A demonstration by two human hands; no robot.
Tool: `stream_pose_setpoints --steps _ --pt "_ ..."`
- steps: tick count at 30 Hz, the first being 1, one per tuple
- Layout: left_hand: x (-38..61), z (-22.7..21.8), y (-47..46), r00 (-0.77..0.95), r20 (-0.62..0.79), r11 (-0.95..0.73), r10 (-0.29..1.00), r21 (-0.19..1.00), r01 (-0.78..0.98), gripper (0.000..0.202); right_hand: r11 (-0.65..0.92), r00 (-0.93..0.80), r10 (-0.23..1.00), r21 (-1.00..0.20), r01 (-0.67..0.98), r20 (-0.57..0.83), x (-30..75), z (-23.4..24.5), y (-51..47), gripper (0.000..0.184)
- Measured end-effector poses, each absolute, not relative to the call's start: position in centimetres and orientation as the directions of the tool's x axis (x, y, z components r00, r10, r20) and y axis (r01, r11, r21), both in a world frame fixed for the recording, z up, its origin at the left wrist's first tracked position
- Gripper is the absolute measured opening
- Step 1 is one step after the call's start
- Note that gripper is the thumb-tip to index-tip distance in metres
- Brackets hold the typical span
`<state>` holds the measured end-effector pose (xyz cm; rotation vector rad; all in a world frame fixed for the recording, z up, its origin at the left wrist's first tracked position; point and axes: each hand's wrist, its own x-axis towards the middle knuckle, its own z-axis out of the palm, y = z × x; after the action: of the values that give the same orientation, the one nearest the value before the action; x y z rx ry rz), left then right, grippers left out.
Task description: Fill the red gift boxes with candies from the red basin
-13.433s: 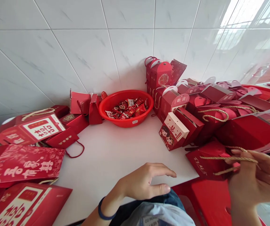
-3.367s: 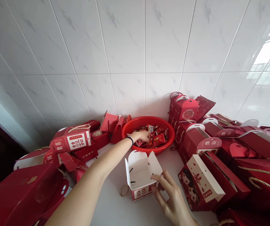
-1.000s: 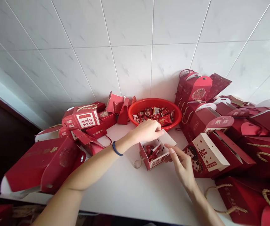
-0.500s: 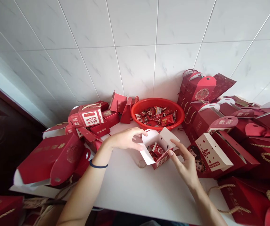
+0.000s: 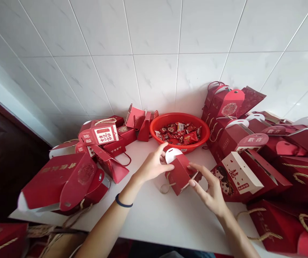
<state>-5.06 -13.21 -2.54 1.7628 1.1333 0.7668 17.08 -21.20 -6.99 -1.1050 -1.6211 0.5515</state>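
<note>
A small red candy box point(image 5: 179, 175) with a twisted cord handle on its left side sits on the white table. One red side panel is folded over its top, and a white rounded flap with a slot sticks up at the back. My left hand point(image 5: 154, 163) presses its thumb on the folded panel while its fingers curl behind the back flap. At the right edge, the index finger and thumb of my right hand point(image 5: 210, 186) grip the box's other side panel. The candies inside are now hidden.
Behind the box stands a red basin point(image 5: 179, 146) of wrapped candies, near the tiled wall point(image 5: 154, 82). Red gift boxes crowd the left point(image 5: 57, 179) and are stacked on the right point(image 5: 240, 136). One box with cartoon figures point(image 5: 240, 175) stands close to my right hand.
The left panel, open and showing its white inside before, is folded over the top of the box. My left hand has moved slightly right and down onto it; the right hand has moved slightly left.
</note>
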Motion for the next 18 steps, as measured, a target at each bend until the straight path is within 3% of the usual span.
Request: stream_pose_setpoints --steps 3,6,8,12,18 --pt "-5.1 -2.6 -13.8 0.371 -0.001 -0.143 0.929 0.921 0.361 0.096 0.489 -0.058 0.864 -0.806 0.334 0.5 17.5 -6.7 -21.6 0.042" --pt "-5.4 -2.1 -14.3 0.444 0.032 -0.219 0.895 0.9 0.378 0.049 0.515 -0.105 0.856 -0.816 0.263 0.506 17.7 -6.3 -21.8 0.043" --pt "-5.5 -1.8 -14.5 0.475 0.065 -0.275 0.877 0.88 0.387 0.032 0.485 -0.086 0.872 -0.827 0.283 0.482 17.5 -6.2 -21.8 0.039" --pt "-5.3 -2.1 -14.6 0.487 0.102 -0.318 0.867 0.866 0.385 0.048 0.375 0.006 0.911 -0.837 0.399 0.411 16.8 -6.0 -21.4 0.034" --pt "-5.3 -2.6 -14.3 0.629 0.13 -0.451 0.766 0.806 0.383 0.042 0.329 0.075 0.889 -0.746 0.579 0.451 16.0 -6.6 -20.9 0.031"
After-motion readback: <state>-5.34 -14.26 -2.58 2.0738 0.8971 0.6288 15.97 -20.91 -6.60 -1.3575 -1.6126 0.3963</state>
